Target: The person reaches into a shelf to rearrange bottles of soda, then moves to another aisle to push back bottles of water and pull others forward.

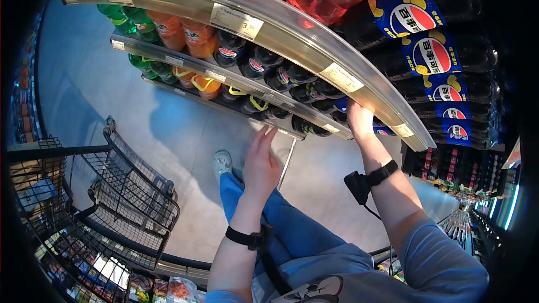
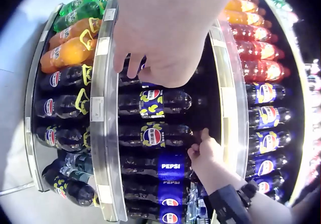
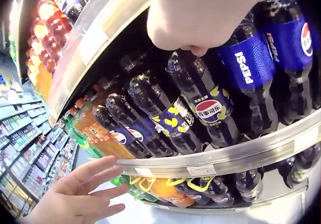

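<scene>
My right hand (image 1: 360,119) reaches between two curved shelf levels. In the left wrist view, the fingers of that hand (image 2: 205,152) pinch the cap end of a dark cola bottle (image 2: 173,135) with a yellow-patterned label. The right wrist view shows this bottle (image 3: 208,103) upright beneath the right hand (image 3: 200,13), its cap hidden by the hand. My left hand (image 1: 261,165) hangs in front of the lower shelves with its fingers extended, holding nothing; its spread fingers also show in the right wrist view, on the left hand (image 3: 77,194).
Blue-labelled bottles (image 3: 248,63) stand beside the pinched one. The upper shelf edge (image 1: 281,42) curves above my right forearm. Orange and green bottles fill the shelves' left part. A black wire shopping cart (image 1: 129,191) stands at the left on the pale floor (image 1: 185,151).
</scene>
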`<state>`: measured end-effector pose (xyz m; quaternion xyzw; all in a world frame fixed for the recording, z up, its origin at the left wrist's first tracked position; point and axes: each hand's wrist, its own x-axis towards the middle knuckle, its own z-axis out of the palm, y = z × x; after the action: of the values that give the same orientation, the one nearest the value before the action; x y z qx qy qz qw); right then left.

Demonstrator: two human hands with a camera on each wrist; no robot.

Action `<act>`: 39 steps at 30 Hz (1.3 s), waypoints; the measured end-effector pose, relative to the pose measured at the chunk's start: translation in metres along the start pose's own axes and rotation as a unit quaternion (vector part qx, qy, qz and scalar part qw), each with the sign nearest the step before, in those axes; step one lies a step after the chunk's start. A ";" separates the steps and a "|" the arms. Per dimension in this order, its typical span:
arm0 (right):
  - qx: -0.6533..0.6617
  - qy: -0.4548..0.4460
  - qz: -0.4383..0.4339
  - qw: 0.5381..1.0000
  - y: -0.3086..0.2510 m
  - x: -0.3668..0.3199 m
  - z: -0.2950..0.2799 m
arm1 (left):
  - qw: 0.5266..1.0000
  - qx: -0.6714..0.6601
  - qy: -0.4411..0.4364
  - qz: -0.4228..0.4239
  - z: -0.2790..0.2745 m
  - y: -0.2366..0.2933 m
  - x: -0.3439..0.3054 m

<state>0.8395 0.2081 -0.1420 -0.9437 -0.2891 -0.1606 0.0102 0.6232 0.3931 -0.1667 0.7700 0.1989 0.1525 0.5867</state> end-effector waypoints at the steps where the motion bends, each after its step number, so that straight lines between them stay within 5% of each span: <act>1: 0.001 0.002 -0.002 1.000 0.001 -0.002 0.002 | 1.000 0.007 -0.010 -0.010 0.002 -0.001 -0.005; 3: 0.208 0.022 0.087 0.974 -0.022 0.004 -0.017 | 1.000 0.017 -0.016 -0.018 0.005 -0.004 -0.013; 8: 0.070 0.022 -0.011 0.997 -0.078 0.015 -0.042 | 0.999 0.038 -0.018 -0.027 0.008 -0.009 -0.026; 10: 0.170 -0.062 0.071 0.981 -0.095 0.016 -0.045 | 0.998 0.037 -0.017 -0.040 0.007 -0.010 -0.032; 14: 0.305 0.076 0.044 0.948 -0.115 0.043 -0.033 | 0.997 0.024 -0.024 -0.073 0.004 -0.011 -0.038; 15: 0.410 0.033 0.108 0.905 -0.121 0.048 -0.036 | 0.997 0.025 -0.022 -0.073 0.003 -0.012 -0.040; 24: 0.197 0.044 0.109 0.973 -0.090 0.044 0.007 | 0.996 0.011 -0.014 -0.092 -0.001 -0.023 -0.052; 34: 0.224 -0.010 0.102 0.969 -0.082 0.042 0.009 | 0.995 0.007 0.001 -0.102 -0.011 -0.022 -0.054; 38: 0.439 -0.036 0.155 0.884 -0.098 0.037 -0.015 | 0.992 0.011 -0.033 -0.122 -0.019 -0.021 -0.066; 39: 0.407 -0.018 0.136 0.903 -0.102 0.029 -0.019 | 0.991 0.016 -0.036 -0.126 -0.021 -0.023 -0.071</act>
<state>0.8003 0.3069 -0.1221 -0.8903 -0.1982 -0.0095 0.4099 0.5485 0.3821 -0.1832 0.7531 0.2755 0.0466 0.5956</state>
